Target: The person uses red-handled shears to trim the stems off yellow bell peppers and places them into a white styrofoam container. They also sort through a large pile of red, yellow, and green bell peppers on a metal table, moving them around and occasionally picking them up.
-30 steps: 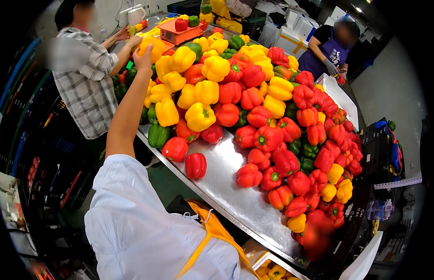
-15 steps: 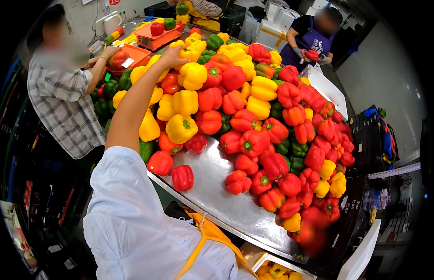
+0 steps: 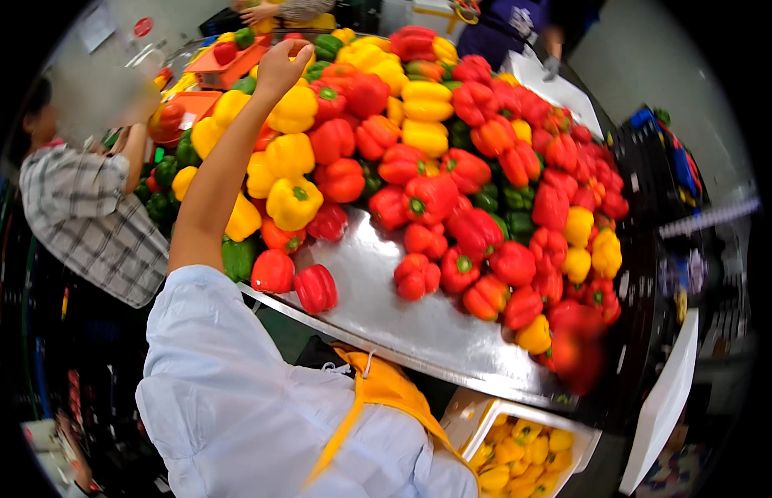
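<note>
Peppers (image 3: 427, 199) — red, yellow, orange and some green — lie heaped over a steel tabletop (image 3: 378, 307), which is the largest thing in view. Below its near edge stands a white crate (image 3: 519, 448) with small yellow peppers. The left hand (image 3: 280, 70) reaches far across the heap and touches a yellow pepper (image 3: 295, 108) near an orange tray (image 3: 236, 62) at the far side; its fingers curl, but I cannot tell if they grip. The right hand is not seen. To work well here, I judge, lift one pepper cleanly — neighbours roll easily.
</note>
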The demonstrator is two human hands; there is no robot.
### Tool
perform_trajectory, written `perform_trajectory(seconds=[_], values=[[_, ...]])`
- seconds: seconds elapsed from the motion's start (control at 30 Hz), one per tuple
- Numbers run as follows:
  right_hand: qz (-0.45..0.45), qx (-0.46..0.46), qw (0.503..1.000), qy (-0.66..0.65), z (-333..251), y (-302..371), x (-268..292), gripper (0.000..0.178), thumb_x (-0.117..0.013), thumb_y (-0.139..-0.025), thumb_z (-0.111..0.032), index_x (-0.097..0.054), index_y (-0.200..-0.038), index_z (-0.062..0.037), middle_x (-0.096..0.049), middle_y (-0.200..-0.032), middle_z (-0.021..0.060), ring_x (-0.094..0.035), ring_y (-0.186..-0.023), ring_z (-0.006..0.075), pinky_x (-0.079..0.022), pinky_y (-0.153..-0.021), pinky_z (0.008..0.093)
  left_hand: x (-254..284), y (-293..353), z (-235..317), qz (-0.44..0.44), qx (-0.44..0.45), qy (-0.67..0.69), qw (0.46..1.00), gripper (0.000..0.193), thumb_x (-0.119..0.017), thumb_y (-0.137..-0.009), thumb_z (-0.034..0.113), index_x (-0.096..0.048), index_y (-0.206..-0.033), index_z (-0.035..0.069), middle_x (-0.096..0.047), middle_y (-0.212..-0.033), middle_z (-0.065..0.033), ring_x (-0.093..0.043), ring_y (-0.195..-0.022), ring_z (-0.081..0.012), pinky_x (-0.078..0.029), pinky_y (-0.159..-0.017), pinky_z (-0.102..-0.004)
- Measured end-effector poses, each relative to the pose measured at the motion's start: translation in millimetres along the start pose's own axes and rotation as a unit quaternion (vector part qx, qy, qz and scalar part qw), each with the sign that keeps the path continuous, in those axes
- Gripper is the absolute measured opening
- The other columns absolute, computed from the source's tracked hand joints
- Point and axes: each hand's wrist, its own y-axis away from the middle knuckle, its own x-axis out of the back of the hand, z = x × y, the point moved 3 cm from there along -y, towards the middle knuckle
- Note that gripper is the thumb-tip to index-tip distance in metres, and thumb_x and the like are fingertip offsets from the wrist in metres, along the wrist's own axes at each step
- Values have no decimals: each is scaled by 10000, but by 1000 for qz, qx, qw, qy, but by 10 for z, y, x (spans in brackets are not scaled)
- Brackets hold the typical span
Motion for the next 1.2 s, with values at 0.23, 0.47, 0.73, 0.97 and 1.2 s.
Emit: perform_trajectory(seconds=[0.23,0.47,0.73,0.97,1.2], values=[[-57,-10,977,-204,-375,151,-156,457,-594,-780,-85,-415,-1185,31,-509,-1124,118,-477,-1048,205,-372,-904,291,-1080,1609,2174,-402,-109,263,870,175,-557,-831,134,-585,-930,-8,-611,-825,-69,-580,-774,-124,-461,-707,-253],[77,-35,943,-321,-700,492,344,321,-563,-799,-130,-452,-1066,9,-516,-898,57,-493,-737,122,-416,-622,232,-2034,4118,4017,-652,-179,399,619,188,-564,-814,124,-580,-961,8,-610,-847,-88,-593,-772,-169,-474,-711,-280],[39,-100,910,-400,-950,936,874,241,-553,-811,-145,-494,-1011,-25,-526,-856,36,-494,-709,86,-413,-621,201,-2384,6628,5339,-764,-272,278,516,625,-639,-704,349,-405,-1219,85,-521,-1118,-195,-537,-977,-311,-440,-824,-369],[8,-121,887,-446,-789,1051,996,240,-544,-824,-130,-490,-1031,-21,-532,-871,37,-494,-721,87,-406,-642,200,-2375,7662,6030,-806,-90,129,570,1027,-735,-574,463,-152,-1358,145,-405,-1191,-292,-451,-1075,-409,-398,-893,-397],[-40,-140,898,-415,-446,924,1221,347,-560,-810,-76,-440,-1114,41,-521,-962,52,-485,-864,108,-407,-751,219,-2465,7921,5988,-751,49,223,619,989,-749,-573,426,-184,-1339,158,-412,-1186,-242,-466,-1038,-394,-403,-882,-407]])
